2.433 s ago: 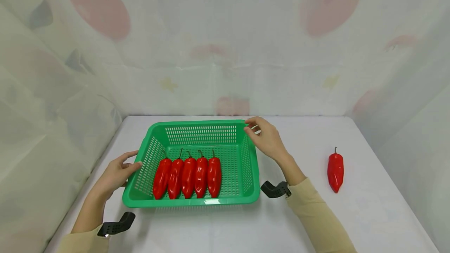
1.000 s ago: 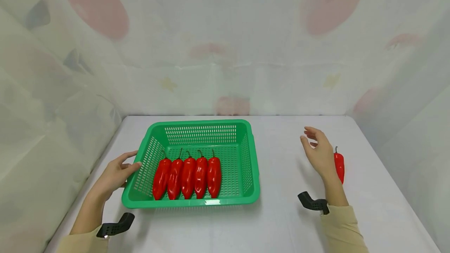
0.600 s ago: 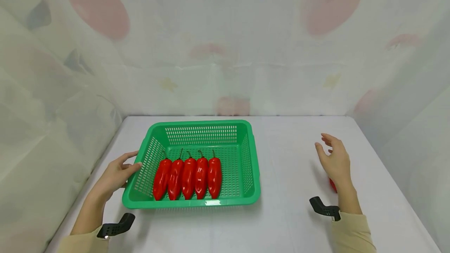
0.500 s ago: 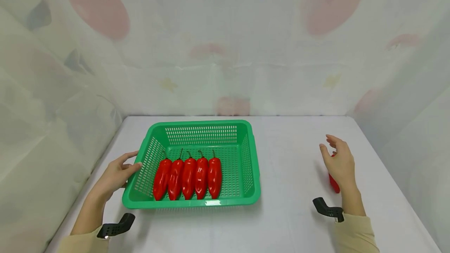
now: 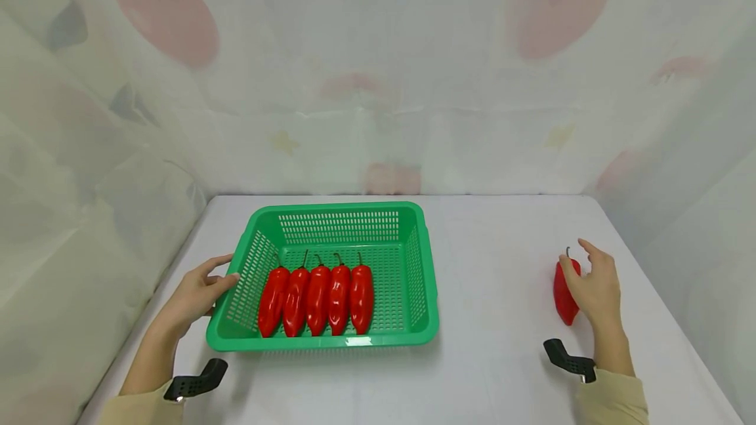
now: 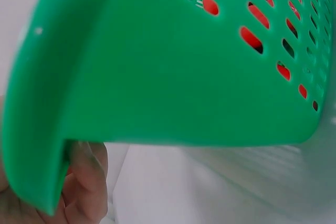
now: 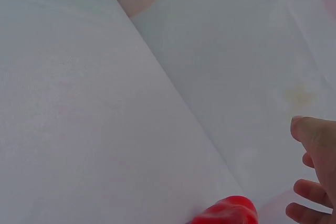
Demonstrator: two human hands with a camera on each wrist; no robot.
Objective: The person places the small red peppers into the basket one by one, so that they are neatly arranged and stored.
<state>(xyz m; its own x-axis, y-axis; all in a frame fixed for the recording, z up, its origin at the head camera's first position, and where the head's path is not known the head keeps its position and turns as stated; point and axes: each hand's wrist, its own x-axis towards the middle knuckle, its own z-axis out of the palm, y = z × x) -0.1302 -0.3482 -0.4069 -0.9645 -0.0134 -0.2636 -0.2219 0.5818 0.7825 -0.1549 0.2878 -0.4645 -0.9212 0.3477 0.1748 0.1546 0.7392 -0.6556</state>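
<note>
My left hand (image 5: pixel 191 290) grips the left rim of a green plastic basket (image 5: pixel 390 338). Its thumb lies over the rim, and in the left wrist view curled fingers (image 6: pixel 86 182) show below the rim. Several red peppers (image 5: pixel 317 297) with dark stems lie side by side in the left and middle of the basket. At the right of the table, my right hand (image 5: pixel 596 287) hovers over and beside a lone red pepper (image 5: pixel 564 297), covering part of its right side. Thumb and fingers are spread, holding nothing. The right wrist view shows this hand (image 7: pixel 320 166) apart from the pepper (image 7: pixel 228 212).
A white table (image 5: pixel 484 320) carries the basket and the lone pepper. Pale printed sheeting (image 5: pixel 461 117) hangs behind it and along both sides. Black curved wrist mounts (image 5: pixel 569 361) are strapped at both sleeves.
The right hand has left the basket's far right corner and moved right to the lone pepper, passing over it and uncovering its left side. The left hand and basket have stayed put.
</note>
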